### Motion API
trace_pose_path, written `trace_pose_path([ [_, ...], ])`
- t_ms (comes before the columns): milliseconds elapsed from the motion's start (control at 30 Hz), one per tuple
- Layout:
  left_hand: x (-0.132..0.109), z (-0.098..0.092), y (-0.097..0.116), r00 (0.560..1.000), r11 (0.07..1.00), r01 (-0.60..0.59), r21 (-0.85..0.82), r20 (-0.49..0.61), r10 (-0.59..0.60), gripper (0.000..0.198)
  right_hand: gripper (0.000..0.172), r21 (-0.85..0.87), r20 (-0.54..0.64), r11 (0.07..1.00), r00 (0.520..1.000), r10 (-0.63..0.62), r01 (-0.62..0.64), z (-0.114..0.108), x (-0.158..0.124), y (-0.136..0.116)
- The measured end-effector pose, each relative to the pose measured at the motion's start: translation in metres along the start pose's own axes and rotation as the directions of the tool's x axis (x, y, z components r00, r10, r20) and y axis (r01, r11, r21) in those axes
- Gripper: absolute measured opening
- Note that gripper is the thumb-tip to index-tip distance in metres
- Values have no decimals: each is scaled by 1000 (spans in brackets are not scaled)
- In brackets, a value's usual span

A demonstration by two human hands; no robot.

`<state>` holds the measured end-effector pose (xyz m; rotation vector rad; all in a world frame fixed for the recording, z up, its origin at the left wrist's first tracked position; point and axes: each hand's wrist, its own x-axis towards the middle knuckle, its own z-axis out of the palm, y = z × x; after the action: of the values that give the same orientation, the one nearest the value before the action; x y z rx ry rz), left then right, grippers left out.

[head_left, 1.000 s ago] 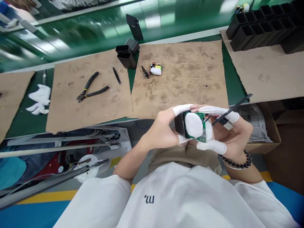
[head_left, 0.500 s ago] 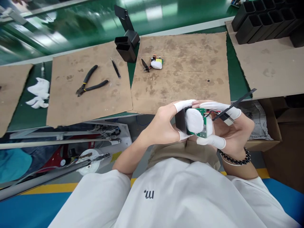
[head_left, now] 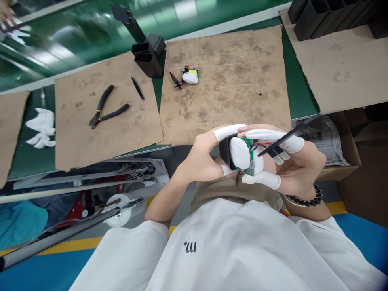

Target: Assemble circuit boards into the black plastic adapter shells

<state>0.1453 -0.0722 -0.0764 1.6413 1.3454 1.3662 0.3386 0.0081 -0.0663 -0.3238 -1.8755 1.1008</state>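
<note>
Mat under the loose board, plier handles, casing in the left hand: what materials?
Mat: probably cardboard, matte brown, with stains and ragged edges.
Plier handles: likely rubber or plastic, thick dull-black sleeves.
Casing in the left hand: probably plastic, uniformly black, no bare-metal glint; painted metal can't be ruled out.

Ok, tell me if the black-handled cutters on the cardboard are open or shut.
Open: the cutters lie with both handles spread wide apart.

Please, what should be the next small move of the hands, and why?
Perhaps the right hand should gently push the board into the case: the left hand holds the case, the right hand holds the board's outer end, and much of the board shows outside.
</note>
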Motion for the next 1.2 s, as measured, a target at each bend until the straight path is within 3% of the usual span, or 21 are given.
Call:
trace_pose_path([
  [300, -3, 3, -20, 1000, 998, -6, -66, 6, 7, 73, 35, -12, 98, 997, 992, -73, 74, -1, 4, -2],
  [400, -3, 5, -23, 997, 995, -69, -78, -20, 68, 67, 38, -45, 131, 998, 991, -32, 38, -3, 4, -6],
  [533, -2, 6, -25, 994, 994, -104, -45, -32, 103, 64, 55, -76, 161, 997, 987, 17, -5, -3, 4, -10],
  [700, -3, 8, -25, 980, 982, -186, -30, -83, 183, 57, 49, -84, 145, 995, 987, 63, -51, -2, 5, -11],
  [867, -6, 8, -28, 994, 993, -106, -55, -40, 104, 62, 45, -198, 171, 978, 985, -36, 70, -2, 4, -9],
  [1067, -8, 9, -34, 985, 984, -161, -75, -71, 156, 64, 51, -266, 221, 944, 965, -139, 197, -1, 6, -3],
  [1200, -9, 10, -36, 997, 996, -42, -82, -67, 36, 68, 48, -276, 238, 942, 963, -124, 189, 2, 9, 3],
])
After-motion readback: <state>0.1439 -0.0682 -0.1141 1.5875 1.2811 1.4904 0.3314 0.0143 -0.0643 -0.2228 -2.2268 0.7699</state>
